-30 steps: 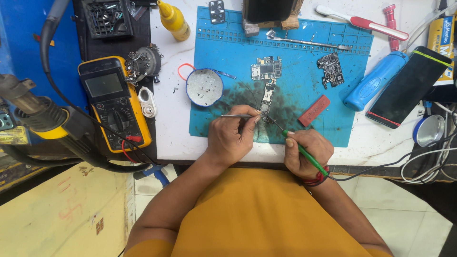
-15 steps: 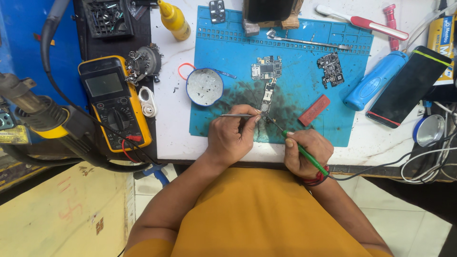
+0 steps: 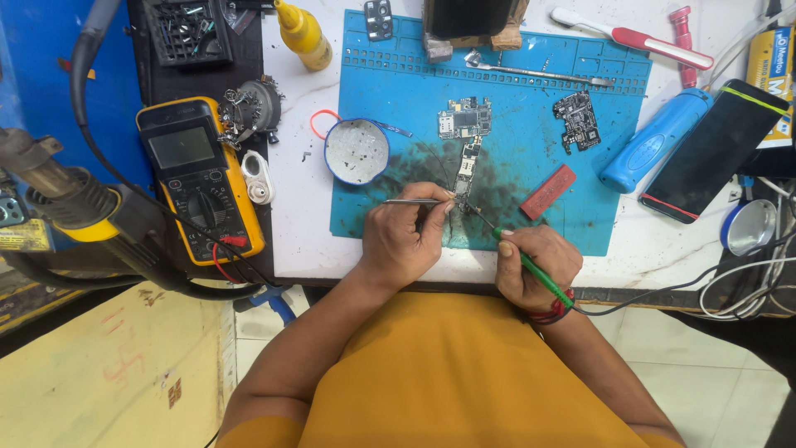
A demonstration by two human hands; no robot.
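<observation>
the long circuit board (image 3: 466,158) lies near the middle of the blue mat (image 3: 414,91), its narrow lower end pointing toward me on a dark sooty patch. my left hand (image 3: 404,241) is curled shut around thin metal tweezers (image 3: 414,202), held level with the tips at the board's lower end. my right hand (image 3: 537,265) is closed in a pen grip on a green-handled soldering iron (image 3: 531,267), angled up and left so its tip meets the same spot; a cable runs off from the wrist side. i can't make out whether the tips actually touch the board, the joint is too small. a red block (image 3: 548,192) sits just right of the iron, a second smaller board (image 3: 578,120) further up, a round tin (image 3: 356,151) at the mat's left edge. a yellow multimeter (image 3: 199,178) sits well left, a dark phone (image 3: 713,149) and a blue cylinder (image 3: 655,141) to the right.
</observation>
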